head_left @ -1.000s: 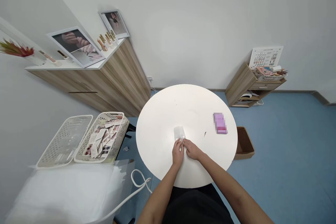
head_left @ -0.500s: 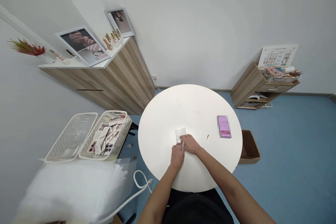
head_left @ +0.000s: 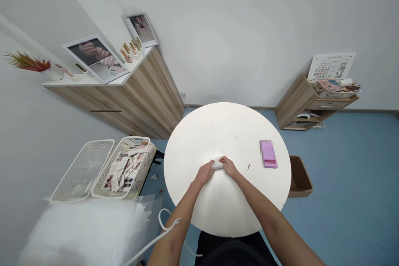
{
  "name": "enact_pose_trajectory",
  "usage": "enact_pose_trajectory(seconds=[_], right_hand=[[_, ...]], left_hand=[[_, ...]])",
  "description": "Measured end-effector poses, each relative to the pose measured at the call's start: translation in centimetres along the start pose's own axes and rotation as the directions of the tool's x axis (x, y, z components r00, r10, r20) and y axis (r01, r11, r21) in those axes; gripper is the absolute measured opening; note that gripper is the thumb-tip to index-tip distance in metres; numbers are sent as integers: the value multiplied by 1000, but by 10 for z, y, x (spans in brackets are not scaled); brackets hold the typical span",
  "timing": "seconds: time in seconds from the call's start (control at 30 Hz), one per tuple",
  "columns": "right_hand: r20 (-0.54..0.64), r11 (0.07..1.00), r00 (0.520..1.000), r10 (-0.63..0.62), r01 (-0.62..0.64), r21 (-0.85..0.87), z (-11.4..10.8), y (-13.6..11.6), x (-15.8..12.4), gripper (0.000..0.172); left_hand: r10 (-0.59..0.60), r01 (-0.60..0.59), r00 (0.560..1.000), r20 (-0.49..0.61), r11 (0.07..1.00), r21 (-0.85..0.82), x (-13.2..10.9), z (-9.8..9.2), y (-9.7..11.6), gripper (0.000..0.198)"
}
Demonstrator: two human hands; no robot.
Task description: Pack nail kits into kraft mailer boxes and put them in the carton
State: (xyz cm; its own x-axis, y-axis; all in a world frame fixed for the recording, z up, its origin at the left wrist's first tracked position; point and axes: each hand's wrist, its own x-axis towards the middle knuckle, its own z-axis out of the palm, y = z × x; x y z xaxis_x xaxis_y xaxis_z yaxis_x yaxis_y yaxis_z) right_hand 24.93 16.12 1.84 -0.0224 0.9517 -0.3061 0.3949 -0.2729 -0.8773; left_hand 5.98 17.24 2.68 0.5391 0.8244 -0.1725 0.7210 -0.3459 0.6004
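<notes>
A small white piece, like folded paper or tissue (head_left: pixel 217 163), lies on the round white table (head_left: pixel 230 133) near its middle. My left hand (head_left: pixel 205 173) grips its left end, and my right hand (head_left: pixel 228 166) grips its right end, with fingers bent over the edge. The two hands are apart, with the white piece between them. To the right on the table lies a pixelated purple object (head_left: pixel 268 154).
White baskets, one holding cards (head_left: pixel 127 166) and one with clear plastic (head_left: pixel 82 170), stand at left above white sheeting (head_left: pixel 81 228). A white cable (head_left: pixel 156 239) runs beside my left arm. An open brown box (head_left: pixel 299 176) is at right on the floor.
My hands have moved apart to opposite ends of the white piece, which now looks shorter and lies crosswise. The view has shifted slightly.
</notes>
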Motion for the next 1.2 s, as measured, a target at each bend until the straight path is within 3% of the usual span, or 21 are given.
enact_pose_trajectory(seconds=[0.07, 0.13, 0.2, 0.27, 0.33, 0.4, 0.5, 0.57, 0.7, 0.83, 0.9, 0.97, 1.1, 1.2], right_hand=[[-173, 992, 983, -69, 50, -113, 0, 0, -8, 40], [-261, 954, 945, -196, 122, -275, 2, 2, -19, 44], [-180, 866, 922, -343, 236, -441, 9, 4, -31, 49], [-6, 743, 908, -419, 340, -576, 18, 6, -39, 57], [125, 641, 913, -388, 364, -675, 26, 7, -43, 67], [179, 585, 937, -300, 329, -742, 30, 5, -43, 74], [208, 557, 961, -183, 275, -784, 30, -4, -41, 77], [226, 564, 966, -129, 259, -784, 26, -11, -40, 76], [235, 589, 968, -89, 241, -772, 22, -19, -37, 77], [258, 545, 965, -55, 245, -802, 17, -20, -32, 75], [279, 508, 959, -47, 264, -820, 12, -23, -28, 73], [280, 472, 959, -48, 269, -840, 7, -29, -24, 68], [239, 398, 964, -114, 264, -878, 6, -44, -18, 49], [231, 351, 943, -241, 306, -885, 22, -58, -13, 41]], left_hand=[[-64, 69, 996, 56, 993, -97, 15, -10, -4, 34], [-103, 112, 992, 72, 984, -139, 31, -17, -11, 30], [-133, 138, 990, 49, 984, -110, 47, -22, -18, 29], [-157, 158, 987, 15, 986, -62, 60, -25, -25, 34], [-164, 164, 986, -7, 986, -41, 68, -25, -27, 41], [-160, 159, 987, -23, 986, -44, 68, -19, -24, 44], [-176, 176, 976, -125, 984, -14, 49, 1, -11, 49], [-171, 205, 942, -289, 974, 94, 28, 18, 0, 52], [-48, 109, 970, -240, 964, 244, -4, 40, 15, 63], [-88, 106, 992, -89, 969, 223, -2, 29, 26, 66], [-159, 159, 987, -9, 975, 153, -2, 18, 29, 66], [-184, 185, 983, -18, 978, 99, -12, 9, 28, 67], [-264, 273, 952, -155, 961, 45, -70, -1, 15, 65], [-356, 367, 893, -274, 930, -13, -130, -14, -3, 53]])
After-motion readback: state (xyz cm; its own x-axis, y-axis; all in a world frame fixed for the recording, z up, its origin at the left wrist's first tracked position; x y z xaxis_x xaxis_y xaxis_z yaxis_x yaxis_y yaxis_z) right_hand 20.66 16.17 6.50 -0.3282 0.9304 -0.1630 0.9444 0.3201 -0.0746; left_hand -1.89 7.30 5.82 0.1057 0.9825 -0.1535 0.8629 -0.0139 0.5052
